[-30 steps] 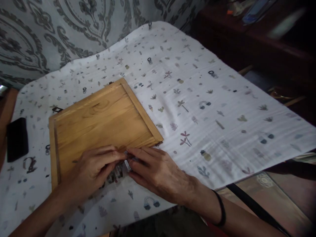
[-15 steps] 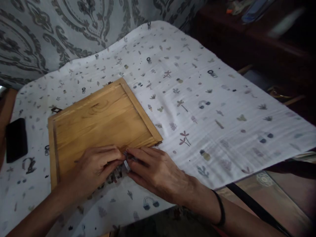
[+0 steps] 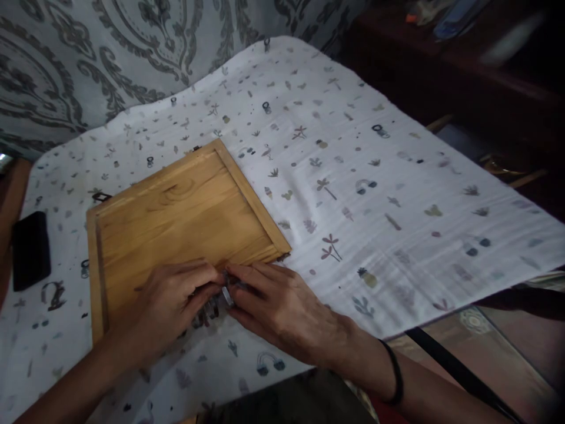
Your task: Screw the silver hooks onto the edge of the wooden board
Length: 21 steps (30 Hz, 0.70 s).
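A flat wooden tray [image 3: 176,212] with a raised rim lies on a white patterned cloth [image 3: 353,194]. Both hands meet at its near edge. My left hand [image 3: 170,303] and my right hand [image 3: 273,306] have their fingers pressed together around small shiny pieces [image 3: 220,297], partly clear and partly dark, which the fingers mostly hide. What the pieces are I cannot make out. A dark band sits on my right wrist.
A black flat object [image 3: 30,250] lies on the cloth at the far left. A patterned curtain [image 3: 88,59] hangs behind the table. Dark wooden furniture [image 3: 463,70] stands at the right, and the cloth's edge drops off near the bottom right.
Almost nothing has moved. The fingers of both hands have drawn slightly closer over the small pieces at the tray's near edge.
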{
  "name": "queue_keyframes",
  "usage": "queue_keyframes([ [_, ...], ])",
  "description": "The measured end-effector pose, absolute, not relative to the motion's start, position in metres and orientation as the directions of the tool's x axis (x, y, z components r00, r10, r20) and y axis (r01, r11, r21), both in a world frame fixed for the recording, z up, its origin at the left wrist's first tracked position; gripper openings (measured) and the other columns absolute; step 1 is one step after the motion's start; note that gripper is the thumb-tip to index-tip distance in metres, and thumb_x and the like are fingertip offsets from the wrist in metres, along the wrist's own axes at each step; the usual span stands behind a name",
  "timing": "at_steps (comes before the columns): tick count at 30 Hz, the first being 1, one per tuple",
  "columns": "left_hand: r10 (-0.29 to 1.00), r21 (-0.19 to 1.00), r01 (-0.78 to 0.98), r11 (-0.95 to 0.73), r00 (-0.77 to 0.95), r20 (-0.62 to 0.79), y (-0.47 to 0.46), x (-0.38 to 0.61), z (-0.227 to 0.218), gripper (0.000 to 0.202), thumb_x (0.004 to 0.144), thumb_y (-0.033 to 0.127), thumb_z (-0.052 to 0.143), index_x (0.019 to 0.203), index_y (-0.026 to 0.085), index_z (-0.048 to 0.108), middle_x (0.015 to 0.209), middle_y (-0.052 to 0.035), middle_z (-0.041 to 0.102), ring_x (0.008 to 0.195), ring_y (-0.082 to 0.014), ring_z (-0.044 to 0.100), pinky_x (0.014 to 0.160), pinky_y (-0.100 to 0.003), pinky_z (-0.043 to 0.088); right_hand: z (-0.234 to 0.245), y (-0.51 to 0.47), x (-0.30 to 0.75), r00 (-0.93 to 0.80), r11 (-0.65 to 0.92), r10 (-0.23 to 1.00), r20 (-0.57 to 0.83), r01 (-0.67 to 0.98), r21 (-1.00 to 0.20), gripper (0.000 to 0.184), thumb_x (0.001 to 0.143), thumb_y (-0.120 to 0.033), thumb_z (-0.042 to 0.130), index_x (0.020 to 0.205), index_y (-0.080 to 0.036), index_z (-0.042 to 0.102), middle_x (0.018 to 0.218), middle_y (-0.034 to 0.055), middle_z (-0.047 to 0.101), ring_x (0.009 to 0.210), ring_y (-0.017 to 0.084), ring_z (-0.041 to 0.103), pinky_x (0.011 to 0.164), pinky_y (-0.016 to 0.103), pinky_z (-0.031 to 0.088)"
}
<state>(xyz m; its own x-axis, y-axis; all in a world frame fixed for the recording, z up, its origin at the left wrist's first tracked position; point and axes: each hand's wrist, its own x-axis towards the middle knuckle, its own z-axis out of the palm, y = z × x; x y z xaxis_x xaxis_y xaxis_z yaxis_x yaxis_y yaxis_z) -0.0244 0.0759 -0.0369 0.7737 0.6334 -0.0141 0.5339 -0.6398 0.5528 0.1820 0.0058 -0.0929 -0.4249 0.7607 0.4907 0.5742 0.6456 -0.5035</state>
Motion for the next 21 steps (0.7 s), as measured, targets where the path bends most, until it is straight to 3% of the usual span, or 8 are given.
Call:
queue_keyframes([
  [9,0.61,0.577,0.492,-0.652,0.793,0.014,0.074,-0.028,-0.038,0.02,0.104,0.014,0.054,0.094,0.02,0.07,0.086,0.0014,0.067,0.074,-0.0084,0.065,0.065,-0.019,0.048,-0.094,0.006,0.182,-0.419,0.645,0.76,0.497,0.576,-0.502,0.022,0.107,-0.025,0.053,0.097,-0.014,0.069,0.127,0.0146,0.073,0.1,0.022,0.073,0.086,0.036,0.064],
  [21,0.672,0.608,0.499,-0.618,0.736,0.079,0.076,-0.024,-0.02,0.014,0.099,0.018,0.063,0.1,0.024,0.075,0.084,0.0029,0.075,0.07,-0.0093,0.071,0.063,-0.016,0.055,-0.092,0.005,0.184,-0.429,0.637,0.769,0.474,0.571,-0.517,0.02,0.106,-0.025,0.054,0.097,-0.015,0.069,0.124,0.014,0.073,0.099,0.022,0.073,0.084,0.037,0.064],
])
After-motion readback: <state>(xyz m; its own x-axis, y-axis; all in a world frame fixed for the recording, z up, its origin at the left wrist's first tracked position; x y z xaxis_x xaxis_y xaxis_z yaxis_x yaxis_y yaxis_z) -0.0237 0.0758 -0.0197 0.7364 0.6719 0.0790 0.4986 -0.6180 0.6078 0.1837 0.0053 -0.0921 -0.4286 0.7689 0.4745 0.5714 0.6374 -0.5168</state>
